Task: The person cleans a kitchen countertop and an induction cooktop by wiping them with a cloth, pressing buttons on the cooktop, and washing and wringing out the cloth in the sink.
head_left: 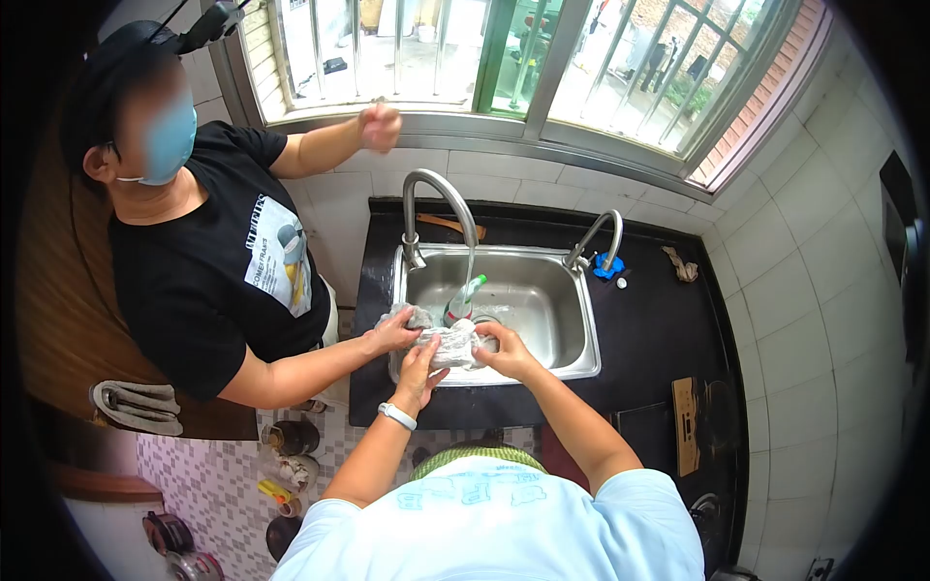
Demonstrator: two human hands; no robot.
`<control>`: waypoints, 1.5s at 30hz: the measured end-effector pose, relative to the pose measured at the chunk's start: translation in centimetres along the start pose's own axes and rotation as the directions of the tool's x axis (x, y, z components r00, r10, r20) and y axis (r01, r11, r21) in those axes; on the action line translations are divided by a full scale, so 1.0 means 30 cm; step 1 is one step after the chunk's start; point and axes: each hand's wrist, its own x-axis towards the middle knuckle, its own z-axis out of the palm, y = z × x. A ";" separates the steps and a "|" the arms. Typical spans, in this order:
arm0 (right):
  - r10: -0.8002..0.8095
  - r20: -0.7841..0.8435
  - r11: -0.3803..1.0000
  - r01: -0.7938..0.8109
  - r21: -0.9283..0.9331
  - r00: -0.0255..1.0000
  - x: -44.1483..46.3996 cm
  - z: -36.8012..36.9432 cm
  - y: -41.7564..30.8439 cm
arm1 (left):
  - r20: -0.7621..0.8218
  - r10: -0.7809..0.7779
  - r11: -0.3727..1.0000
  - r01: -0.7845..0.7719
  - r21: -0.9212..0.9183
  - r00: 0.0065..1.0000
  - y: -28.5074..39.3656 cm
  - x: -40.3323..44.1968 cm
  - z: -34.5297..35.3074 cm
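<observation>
Over the near left part of the steel sink, a wet white cloth is stretched between both my hands. My left hand grips its left end from below, with a white band on the wrist. At the right end, the fingers of my right hand are closed on the same cloth. Water falls from the large tap just behind it. A bottle with a green cap leans in the basin beyond the cloth. Close to my left hand, a co-worker's hand touches a greyish cloth at the sink's left rim.
A co-worker in a black T-shirt stands at left, one fist raised. A smaller tap, a blue item and a crumpled brown item are on the black counter. A stove stands at right.
</observation>
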 end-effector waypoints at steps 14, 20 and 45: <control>0.288 -0.285 0.936 -0.205 0.286 0.914 -0.304 0.126 0.052 | 0.362 -0.111 0.990 0.137 -0.046 0.926 -0.060 -0.101 0.000; 0.504 -0.398 0.660 -0.045 0.750 0.766 -0.477 0.040 -0.099 | 0.560 -0.344 0.936 0.326 0.136 0.754 -0.101 -0.222 0.032; 0.489 -0.332 0.514 0.041 0.857 0.807 -1.502 0.212 -0.073 | 0.614 -0.567 0.822 0.332 0.462 0.549 -0.531 -0.856 0.348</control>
